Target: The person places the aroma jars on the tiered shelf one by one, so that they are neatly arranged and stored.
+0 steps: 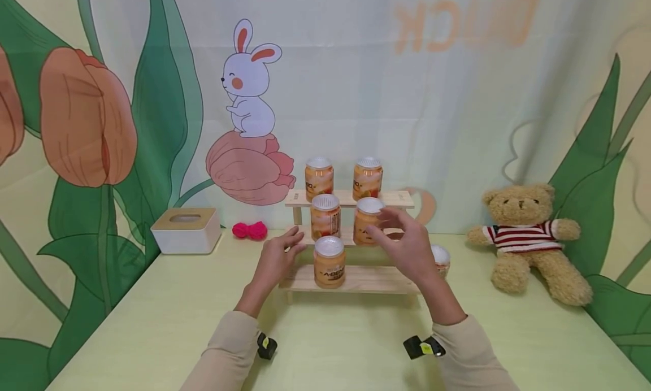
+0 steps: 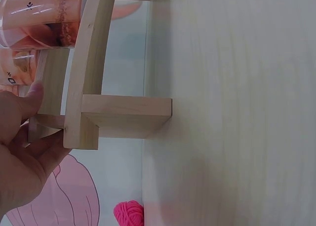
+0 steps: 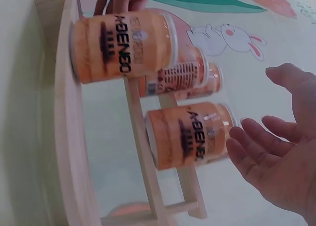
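A three-tier wooden stand (image 1: 378,277) holds orange jars with whitish lids. My left hand (image 1: 277,259) grips the left end of its middle board; in the left wrist view the thumb (image 2: 33,98) lies above the board. My right hand (image 1: 405,245), fingers spread and slightly bent, is beside the right jar on the middle tier (image 1: 363,227). In the right wrist view its fingertips are near that jar's lid (image 3: 230,124). Left of it stands another middle-tier jar (image 1: 325,218). A front jar (image 1: 329,264) sits on the lowest board, and two top jars (image 1: 319,179) stand behind.
Another jar (image 1: 441,260) stands on the table right of the stand, partly behind my right wrist. A tissue box (image 1: 185,233) and pink yarn (image 1: 250,230) are at the back left. A teddy bear (image 1: 526,238) sits at the right, before a printed backdrop.
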{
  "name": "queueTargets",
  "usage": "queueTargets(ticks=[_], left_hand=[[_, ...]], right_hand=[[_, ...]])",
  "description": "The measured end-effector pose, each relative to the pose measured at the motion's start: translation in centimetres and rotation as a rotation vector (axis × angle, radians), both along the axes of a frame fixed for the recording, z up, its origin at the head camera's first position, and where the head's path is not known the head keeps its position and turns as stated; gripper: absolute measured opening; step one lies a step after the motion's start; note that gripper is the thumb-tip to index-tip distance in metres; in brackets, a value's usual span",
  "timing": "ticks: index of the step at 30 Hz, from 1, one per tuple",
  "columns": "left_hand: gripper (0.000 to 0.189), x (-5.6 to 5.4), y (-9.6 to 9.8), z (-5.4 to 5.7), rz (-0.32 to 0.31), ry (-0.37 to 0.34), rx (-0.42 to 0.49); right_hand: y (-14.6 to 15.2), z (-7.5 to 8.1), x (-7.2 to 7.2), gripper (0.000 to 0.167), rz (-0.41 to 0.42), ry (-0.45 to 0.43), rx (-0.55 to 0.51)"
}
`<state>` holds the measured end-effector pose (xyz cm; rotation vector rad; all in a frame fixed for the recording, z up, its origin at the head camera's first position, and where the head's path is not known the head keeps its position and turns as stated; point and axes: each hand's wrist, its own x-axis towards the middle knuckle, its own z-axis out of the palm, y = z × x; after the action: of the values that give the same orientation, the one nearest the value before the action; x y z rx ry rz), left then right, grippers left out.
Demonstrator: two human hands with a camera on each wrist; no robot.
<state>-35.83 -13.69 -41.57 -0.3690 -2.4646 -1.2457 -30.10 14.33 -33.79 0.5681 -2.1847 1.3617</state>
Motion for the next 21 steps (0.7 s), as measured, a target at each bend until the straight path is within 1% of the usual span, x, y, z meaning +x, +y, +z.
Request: queueTargets(ticks=[5, 9, 16, 21], left_hand=[[0.038, 0.1, 0.0, 0.1, 0.001, -0.007, -0.003], [0.038, 0.2, -0.1, 0.2, 0.006, 0.0, -0.005], [0.038, 0.2, -0.1, 0.1, 0.006, -0.003, -0.013], [0.037, 0.1, 0.0, 0.1, 0.006, 0.002, -0.015]], right_hand=[[1.7, 0.3, -0.3, 0.047, -0.061, 0.013, 0.016], [2.9, 0.1, -0.9, 0.051, -0.096, -0.011, 0.023], [4.6, -0.2, -1.2, 0.057, -0.145, -0.095, 0.046], [6.2, 0.1, -0.9, 0.061, -0.192, -0.219, 0.102]])
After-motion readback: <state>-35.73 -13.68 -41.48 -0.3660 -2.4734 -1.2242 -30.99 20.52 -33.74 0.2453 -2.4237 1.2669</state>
